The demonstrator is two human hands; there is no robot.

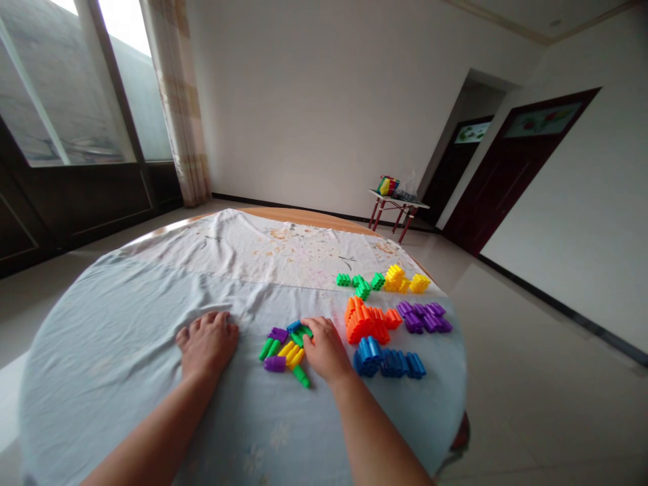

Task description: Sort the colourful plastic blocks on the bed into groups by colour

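My left hand lies flat on the pale blue tablecloth, fingers stretched out, holding nothing. My right hand rests at a small mixed heap of plastic pegs in green, yellow, purple and blue; its fingertips are curled onto a green and a blue peg at the heap's far edge. To its right lie sorted groups: orange pegs, blue pegs, purple pegs, yellow pegs and green pegs.
The round table's right edge runs close behind the sorted groups. A small side table with coloured items stands by the far wall. Dark doors are at the right, large windows and a curtain at the left.
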